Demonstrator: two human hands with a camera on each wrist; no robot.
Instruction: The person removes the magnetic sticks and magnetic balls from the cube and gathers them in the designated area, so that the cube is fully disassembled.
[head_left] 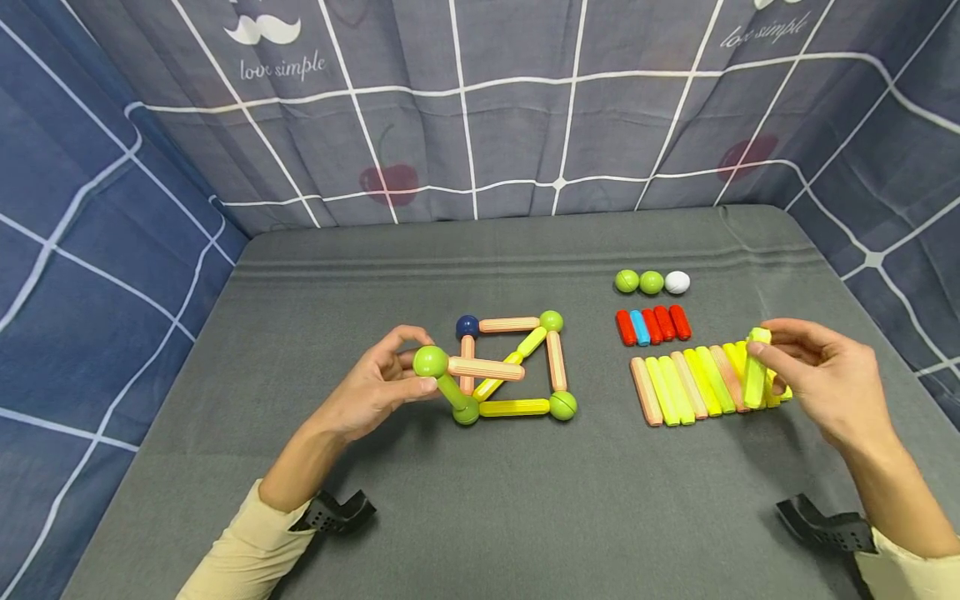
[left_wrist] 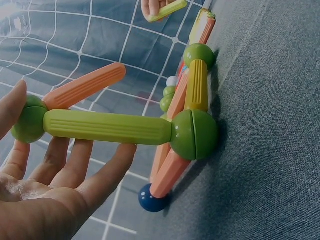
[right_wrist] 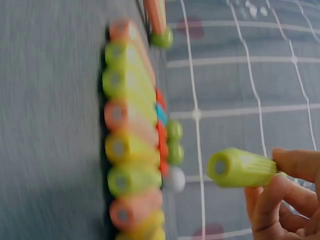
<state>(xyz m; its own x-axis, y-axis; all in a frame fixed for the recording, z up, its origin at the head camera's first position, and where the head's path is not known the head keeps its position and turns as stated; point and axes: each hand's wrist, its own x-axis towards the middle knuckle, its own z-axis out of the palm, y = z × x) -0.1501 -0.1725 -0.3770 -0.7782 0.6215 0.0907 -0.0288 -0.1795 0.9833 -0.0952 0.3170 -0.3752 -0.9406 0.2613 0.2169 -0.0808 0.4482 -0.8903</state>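
Observation:
My left hand (head_left: 375,379) holds a green ball (head_left: 431,362) between thumb and fingers. From this ball a yellow-green stick (left_wrist: 107,127) runs down to another green ball (left_wrist: 194,135) at the near-left corner of a flat four-sided frame. An orange stick (head_left: 487,369) juts rightward from the held ball, its far end free. The frame has a dark blue ball (head_left: 467,326), green balls, orange sides, a yellow near side (head_left: 514,407) and a yellow diagonal. My right hand (head_left: 832,383) pinches a yellow-green stick (right_wrist: 242,169), raised above the right end of a row of sticks (head_left: 664,390).
Behind the stick row lie short red rods (head_left: 626,327) and one blue rod (head_left: 640,327). Farther back sit two green balls (head_left: 651,282) and a white ball (head_left: 677,282). Gridded cloth (head_left: 510,133) encloses the grey table (head_left: 525,517) at the back and sides.

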